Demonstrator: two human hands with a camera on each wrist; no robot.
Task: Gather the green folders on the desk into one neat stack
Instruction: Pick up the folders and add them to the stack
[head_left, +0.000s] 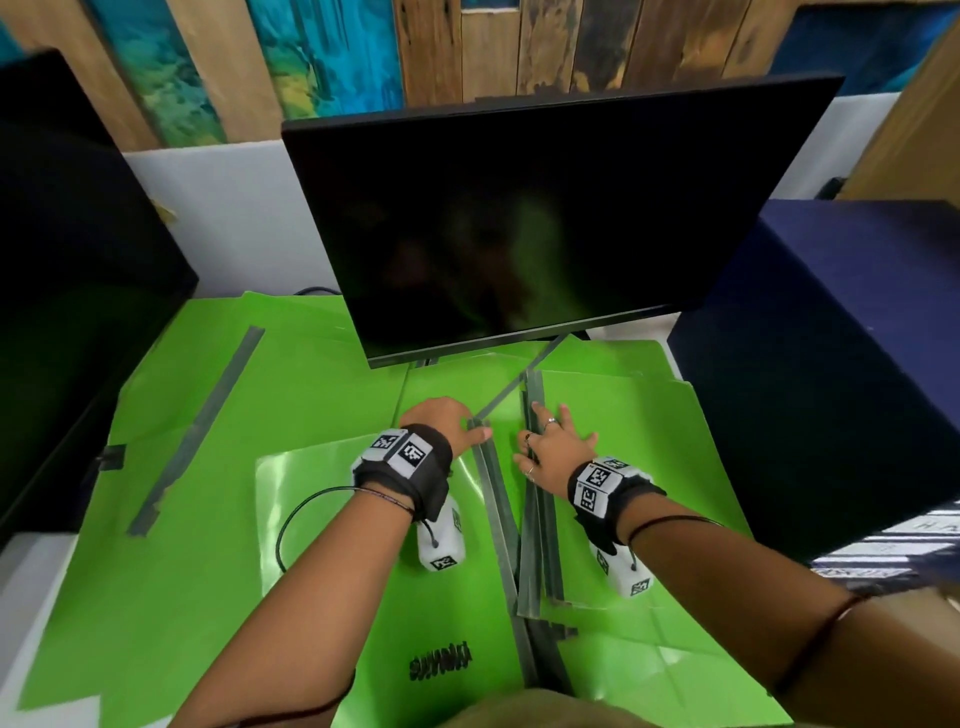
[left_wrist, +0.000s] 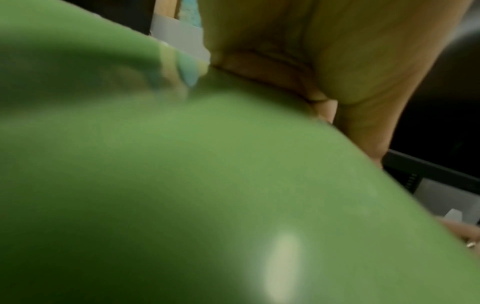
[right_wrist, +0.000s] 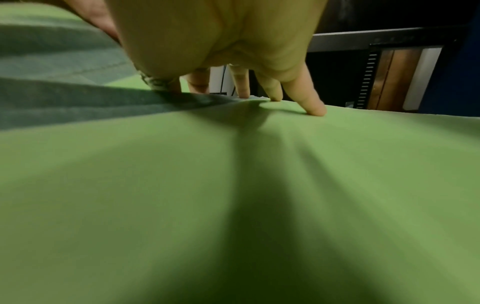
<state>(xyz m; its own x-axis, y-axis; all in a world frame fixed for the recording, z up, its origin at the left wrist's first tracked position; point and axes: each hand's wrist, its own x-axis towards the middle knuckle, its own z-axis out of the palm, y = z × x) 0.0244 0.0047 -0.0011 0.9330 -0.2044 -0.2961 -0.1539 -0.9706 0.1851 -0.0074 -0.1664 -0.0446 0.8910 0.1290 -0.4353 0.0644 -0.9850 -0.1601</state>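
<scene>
Right wrist view, spread fingers (right_wrist: 315, 107) pressing flat on green folder (right_wrist: 259, 185)

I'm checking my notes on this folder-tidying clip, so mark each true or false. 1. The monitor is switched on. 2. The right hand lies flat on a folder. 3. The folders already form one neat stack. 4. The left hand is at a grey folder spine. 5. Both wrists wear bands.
1. False: the monitor screen is dark.
2. True: the right hand has its fingers spread on a green folder.
3. False: the folders lie spread and overlapping across the desk.
4. True: the left hand grips a grey spine.
5. True.
</scene>
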